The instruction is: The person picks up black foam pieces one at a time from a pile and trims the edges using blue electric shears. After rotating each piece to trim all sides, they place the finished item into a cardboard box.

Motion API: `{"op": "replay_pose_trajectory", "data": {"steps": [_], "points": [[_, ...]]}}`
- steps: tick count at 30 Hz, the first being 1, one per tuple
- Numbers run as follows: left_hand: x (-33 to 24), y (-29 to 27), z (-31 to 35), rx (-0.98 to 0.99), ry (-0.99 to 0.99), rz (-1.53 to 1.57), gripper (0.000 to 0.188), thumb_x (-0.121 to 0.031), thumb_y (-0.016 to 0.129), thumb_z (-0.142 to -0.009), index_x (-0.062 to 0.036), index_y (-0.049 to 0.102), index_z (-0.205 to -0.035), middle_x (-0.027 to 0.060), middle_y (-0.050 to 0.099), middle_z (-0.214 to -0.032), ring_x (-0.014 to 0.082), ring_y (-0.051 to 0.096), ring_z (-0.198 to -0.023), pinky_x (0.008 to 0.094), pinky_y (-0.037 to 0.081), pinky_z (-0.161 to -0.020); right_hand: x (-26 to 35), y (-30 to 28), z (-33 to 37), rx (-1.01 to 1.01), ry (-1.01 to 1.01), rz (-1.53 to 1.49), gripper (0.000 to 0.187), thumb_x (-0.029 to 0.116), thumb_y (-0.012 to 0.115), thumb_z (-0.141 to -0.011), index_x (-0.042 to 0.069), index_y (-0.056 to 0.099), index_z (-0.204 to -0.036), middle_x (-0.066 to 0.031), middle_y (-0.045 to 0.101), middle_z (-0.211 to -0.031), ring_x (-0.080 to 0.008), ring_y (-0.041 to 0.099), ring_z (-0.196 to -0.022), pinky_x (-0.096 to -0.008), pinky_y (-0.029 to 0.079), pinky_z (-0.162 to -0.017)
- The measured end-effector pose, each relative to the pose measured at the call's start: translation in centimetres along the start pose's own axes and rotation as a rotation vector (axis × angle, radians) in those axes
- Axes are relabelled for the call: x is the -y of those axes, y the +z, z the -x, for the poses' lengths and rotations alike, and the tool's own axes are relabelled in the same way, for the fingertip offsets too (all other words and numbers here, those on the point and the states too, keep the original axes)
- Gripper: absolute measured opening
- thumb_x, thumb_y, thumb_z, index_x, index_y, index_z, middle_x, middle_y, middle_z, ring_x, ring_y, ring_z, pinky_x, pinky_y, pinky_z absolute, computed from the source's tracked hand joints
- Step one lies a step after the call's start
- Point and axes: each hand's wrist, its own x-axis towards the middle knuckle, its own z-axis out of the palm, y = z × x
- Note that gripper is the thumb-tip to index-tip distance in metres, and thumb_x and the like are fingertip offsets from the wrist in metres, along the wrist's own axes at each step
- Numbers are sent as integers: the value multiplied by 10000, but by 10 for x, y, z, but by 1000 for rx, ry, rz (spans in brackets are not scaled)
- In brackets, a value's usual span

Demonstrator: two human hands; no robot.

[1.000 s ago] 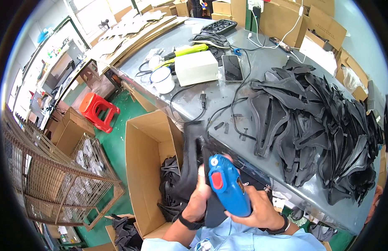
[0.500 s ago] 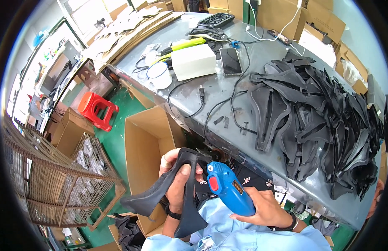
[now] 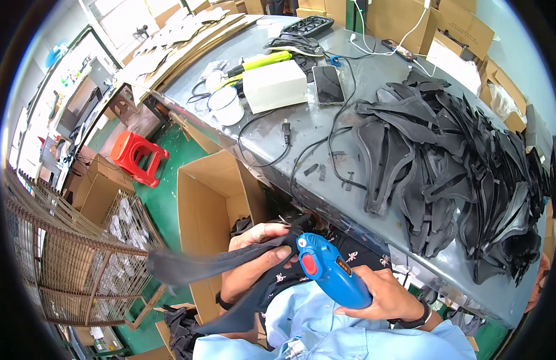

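Observation:
My left hand point(image 3: 249, 277) is closed on a limp black forked saddle-shaped piece point(image 3: 197, 265), its two long arms hanging to the left and down, blurred by motion. My right hand point(image 3: 387, 295) is wrapped round a blue cordless handheld power tool point(image 3: 331, 277) with a red button. The tool's front end meets the piece just beyond my left fingertips; its working tip is hidden there. To the right, a large heap of similar black pieces point(image 3: 437, 141) covers the end of the grey table point(image 3: 326, 198).
Below the table's edge stands an open cardboard box point(image 3: 197, 210) with dark pieces inside. A red stool point(image 3: 137, 157) and a wire cage point(image 3: 86, 270) are on the left. A white box point(image 3: 275, 87), a phone point(image 3: 329, 85), a mug point(image 3: 226, 107) and cables lie on the table. Another person's hand point(image 3: 543, 276) shows far right.
My left hand has turned the black piece, so its arms swing left and lower. The blue tool stays in my right hand at nearly the same place.

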Motion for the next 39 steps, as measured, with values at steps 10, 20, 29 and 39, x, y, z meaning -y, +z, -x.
{"op": "replay_pose_trajectory", "data": {"steps": [10,20,29,39], "points": [[-38,-11,-7,137,-504,-185,280,-66,647,-819,23,589,-1079,69,635,-870,101,597,-764,216,483,-658,-18,7,12,14,-13,209,538,327,720,-742,1,479,-1094,-160,629,-694,-333,632,-605,-391,497,-552],[-20,-23,-30,459,-381,-417,266,-43,654,-811,13,610,-1067,35,640,-918,81,591,-803,199,476,-703,-22,12,13,25,-43,270,525,249,731,-695,11,475,-1087,-151,614,-654,-334,618,-588,-395,477,-541],[8,-12,-42,546,-371,-504,324,37,598,-807,26,575,-1130,108,633,-1045,160,582,-994,260,446,-896,-21,12,10,38,-56,205,515,291,720,-737,9,475,-1091,-159,612,-651,-322,618,-552,-390,470,-499],[-43,-10,-43,441,228,-687,419,-130,730,-719,3,546,-1070,95,612,-947,187,597,-900,304,479,-801,-21,13,4,17,11,121,562,342,724,-742,-5,463,-1098,-171,643,-734,-328,652,-635,-388,519,-583]]}}
